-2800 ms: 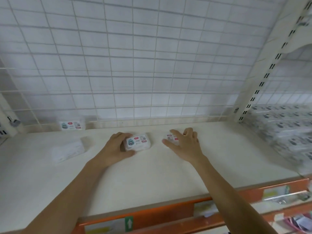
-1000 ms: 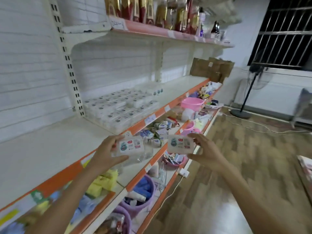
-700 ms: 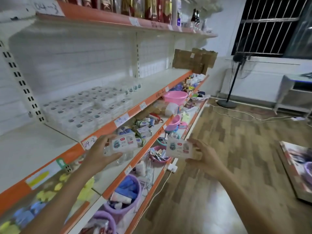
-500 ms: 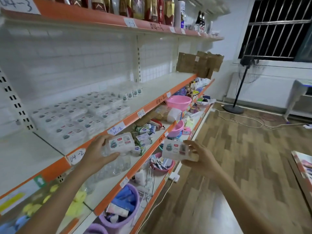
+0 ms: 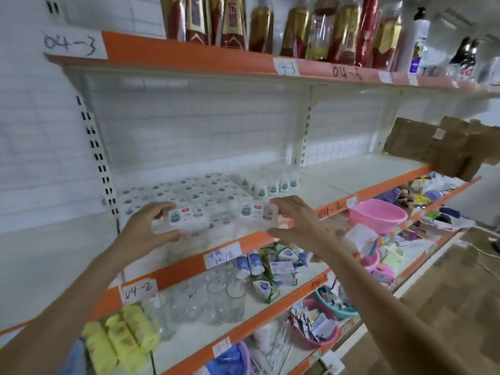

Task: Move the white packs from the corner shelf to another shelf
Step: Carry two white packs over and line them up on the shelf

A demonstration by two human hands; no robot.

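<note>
Carrying step, close to its end: two white packs held up in front of the middle shelf (image 5: 359,171), ready for placing. Left hand (image 5: 146,226) with its grip closed round one white pack (image 5: 188,217), thumb under the bottom edge, fingers over the top, printed label facing the camera. Right hand (image 5: 293,221) gripping the second pack (image 5: 258,213) in the same way, by its right end, thumb below and fingers curled on top. Both packs in the air, level with each other, just in front of the stacked packs (image 5: 189,193) already lying on that shelf, not yet touching them as far as can be judged. A short row of upright packs (image 5: 273,186) standing just beside the stack, to its right, and bare shelf surface further right, up to the pieces of cardboard (image 5: 443,147). Below, glass cups (image 5: 216,301) and a pink basin (image 5: 378,215) on the lower shelf; above, bottles (image 5: 292,25) on the top shelf. Next move, probably: reaching forward over the orange shelf edge (image 5: 259,238), setting each pack flat on top of the stack or beside it, label in the same direction as the others, then loosening both grips. Care needed not to push the existing stack backwards or knock the upright row. Hard to tell from here how many packs remain at the corner shelf, this being out of sight.
</note>
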